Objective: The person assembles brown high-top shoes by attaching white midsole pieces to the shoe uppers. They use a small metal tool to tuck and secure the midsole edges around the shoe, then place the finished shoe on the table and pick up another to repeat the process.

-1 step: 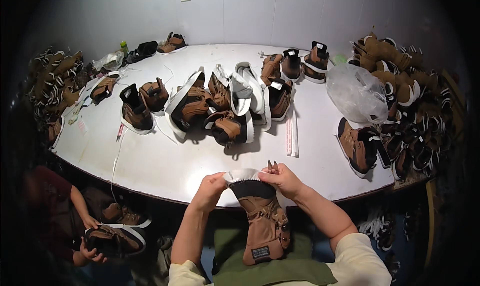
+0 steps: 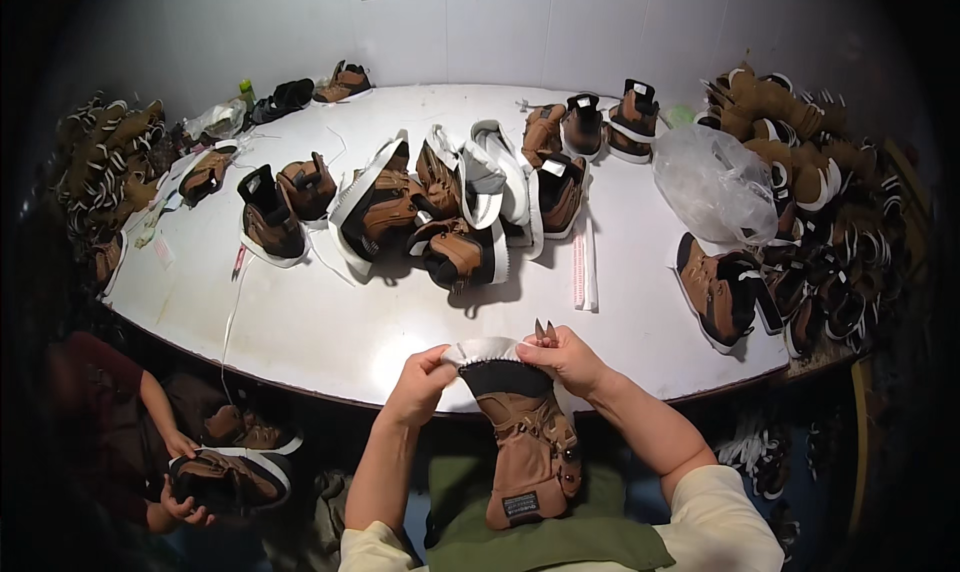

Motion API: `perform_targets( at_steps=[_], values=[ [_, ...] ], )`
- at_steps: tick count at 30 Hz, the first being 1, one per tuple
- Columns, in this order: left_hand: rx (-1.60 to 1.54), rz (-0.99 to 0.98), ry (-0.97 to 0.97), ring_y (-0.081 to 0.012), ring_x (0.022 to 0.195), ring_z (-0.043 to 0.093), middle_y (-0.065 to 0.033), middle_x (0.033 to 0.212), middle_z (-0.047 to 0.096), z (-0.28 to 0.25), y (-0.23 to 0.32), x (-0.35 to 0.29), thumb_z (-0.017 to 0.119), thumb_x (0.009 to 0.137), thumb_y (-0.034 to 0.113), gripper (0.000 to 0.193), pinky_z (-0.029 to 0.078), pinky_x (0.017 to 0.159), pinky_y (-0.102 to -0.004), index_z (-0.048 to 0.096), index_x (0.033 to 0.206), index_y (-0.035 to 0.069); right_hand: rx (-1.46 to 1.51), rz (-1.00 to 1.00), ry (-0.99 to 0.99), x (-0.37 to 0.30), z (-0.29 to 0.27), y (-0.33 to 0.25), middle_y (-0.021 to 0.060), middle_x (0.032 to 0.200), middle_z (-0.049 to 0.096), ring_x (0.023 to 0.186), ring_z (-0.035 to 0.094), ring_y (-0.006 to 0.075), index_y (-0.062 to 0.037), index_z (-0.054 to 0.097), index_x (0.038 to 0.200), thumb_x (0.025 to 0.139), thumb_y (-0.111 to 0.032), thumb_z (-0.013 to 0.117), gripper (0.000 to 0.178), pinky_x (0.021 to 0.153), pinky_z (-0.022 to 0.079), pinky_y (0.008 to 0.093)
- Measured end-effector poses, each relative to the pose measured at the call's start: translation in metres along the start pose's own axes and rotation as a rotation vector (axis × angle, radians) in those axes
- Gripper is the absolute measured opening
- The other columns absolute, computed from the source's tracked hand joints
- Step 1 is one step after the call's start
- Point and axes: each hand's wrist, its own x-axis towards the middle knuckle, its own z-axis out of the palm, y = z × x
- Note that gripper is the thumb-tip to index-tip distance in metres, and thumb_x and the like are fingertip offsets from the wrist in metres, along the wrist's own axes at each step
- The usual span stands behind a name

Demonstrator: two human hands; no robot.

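Note:
Over my lap and the table's near edge I hold a brown boot upper [image 2: 527, 442] with a black panel and a white rubber sole rim along its far end. My left hand [image 2: 420, 384] is closed, pinching the left end of that white rim. At the rim's right end, my right hand [image 2: 565, 360] pinches it between thumb and fingers. Two pointed metal blades, apparently thread snips [image 2: 544, 329], stick up from the same right hand; their handle is hidden in the palm. The boot's dark patch end hangs toward me, over a green apron [image 2: 560, 546].
On the white table [image 2: 330, 344] a cluster of brown boots [image 2: 388, 207] with white soles stands ahead. A clear plastic bag [image 2: 712, 184] and piled boots [image 2: 825, 292] crowd the right. More boots [image 2: 110, 172] are heaped far left. A co-worker's hands [image 2: 180, 472] hold a boot at lower left.

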Motion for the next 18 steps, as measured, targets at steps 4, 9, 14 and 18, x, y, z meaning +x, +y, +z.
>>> perform_targets(
  at_steps=[4,9,14,18],
  values=[
    [0.011,0.040,0.037,-0.0098,0.082,0.059,-0.0036,0.092,0.065,0.000,-0.008,-0.007,0.071,0.076,0.007,0.030,0.046,0.077,-0.0241,0.062,0.103,-0.003,0.038,0.085,0.032,0.005,-0.005,0.009,-0.0075,0.065,0.047,0.059,0.039,0.0034,-0.0073,0.058,0.067,0.089,-0.017,0.062,0.025,0.056,0.032,0.0218],
    [0.074,0.004,0.129,-0.0075,0.074,0.056,-0.0010,0.085,0.063,0.002,-0.010,-0.010,0.074,0.077,0.008,0.026,0.045,0.068,-0.0215,0.062,0.098,-0.001,0.102,0.105,0.080,0.007,-0.010,0.023,-0.0068,0.069,0.052,0.062,0.043,0.0029,-0.0069,0.061,0.072,0.090,-0.017,0.062,0.020,0.059,0.035,0.0209],
    [0.212,-0.029,0.167,-0.0049,0.069,0.053,0.0011,0.080,0.061,0.010,-0.001,-0.013,0.074,0.079,0.010,0.021,0.043,0.061,-0.0194,0.061,0.093,0.000,0.158,0.080,0.066,0.005,-0.017,0.030,-0.0049,0.074,0.057,0.066,0.048,0.0034,-0.0044,0.064,0.079,0.091,-0.016,0.061,0.016,0.064,0.039,0.0203],
    [0.247,-0.019,0.168,-0.0042,0.070,0.052,0.0015,0.080,0.061,0.017,0.003,-0.012,0.075,0.079,0.010,0.021,0.042,0.061,-0.0194,0.062,0.092,0.000,0.215,0.078,0.043,0.003,-0.025,0.034,-0.0025,0.079,0.061,0.071,0.053,0.0048,-0.0014,0.066,0.086,0.091,-0.015,0.061,0.015,0.068,0.043,0.0206]
  ],
)
